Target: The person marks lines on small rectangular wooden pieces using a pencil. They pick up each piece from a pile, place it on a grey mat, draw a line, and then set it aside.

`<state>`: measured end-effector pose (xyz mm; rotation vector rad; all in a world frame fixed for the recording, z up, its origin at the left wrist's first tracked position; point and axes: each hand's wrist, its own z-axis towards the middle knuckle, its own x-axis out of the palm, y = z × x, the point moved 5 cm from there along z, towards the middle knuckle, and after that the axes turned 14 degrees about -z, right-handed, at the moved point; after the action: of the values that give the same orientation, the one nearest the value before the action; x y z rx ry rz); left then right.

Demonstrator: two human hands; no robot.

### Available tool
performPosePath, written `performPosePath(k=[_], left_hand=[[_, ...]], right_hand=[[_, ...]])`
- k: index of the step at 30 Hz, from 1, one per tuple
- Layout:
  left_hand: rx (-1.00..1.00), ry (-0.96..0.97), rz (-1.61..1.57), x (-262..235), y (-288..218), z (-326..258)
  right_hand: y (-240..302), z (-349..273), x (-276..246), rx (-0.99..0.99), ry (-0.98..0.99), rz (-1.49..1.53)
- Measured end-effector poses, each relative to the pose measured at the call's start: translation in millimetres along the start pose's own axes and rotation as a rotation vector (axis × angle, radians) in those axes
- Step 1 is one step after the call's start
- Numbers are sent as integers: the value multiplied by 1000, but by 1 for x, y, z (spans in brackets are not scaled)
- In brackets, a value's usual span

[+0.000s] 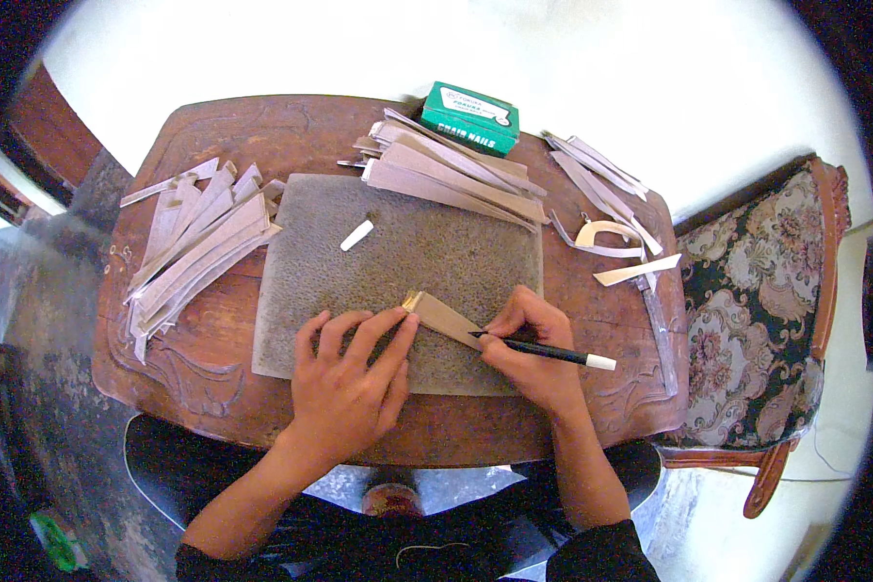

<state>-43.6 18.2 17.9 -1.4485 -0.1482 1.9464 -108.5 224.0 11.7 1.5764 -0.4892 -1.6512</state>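
My right hand (535,361) is closed around a black marker (543,351) with a white end. Its dark tip touches a narrow brown strip (446,320) lying slanted on the grey textured mat (306,291). A small gold-coloured piece (412,300) sits at the strip's upper left end. My left hand (354,378) lies with fingers spread on the mat, its index fingertip against that gold end. Above the strip, a white cap (357,236) rests on the mat.
Stacks of flat strips lie at the left (209,233), far middle (446,175) and right (597,179) of the carved wooden table (291,427). A green box (470,121) stands behind. A frame-like tool with a pale handle (606,233) lies right. A floral chair (757,301) stands beside the table.
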Motion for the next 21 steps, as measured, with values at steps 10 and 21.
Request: performPosePath(k=[10, 21], left_hand=[[-11, 6, 2, -2, 0, 0], [4, 8, -7, 0, 0, 0]], right_hand=[[1, 2, 3, -23, 7, 16], [-2, 2, 2, -17, -9, 11]])
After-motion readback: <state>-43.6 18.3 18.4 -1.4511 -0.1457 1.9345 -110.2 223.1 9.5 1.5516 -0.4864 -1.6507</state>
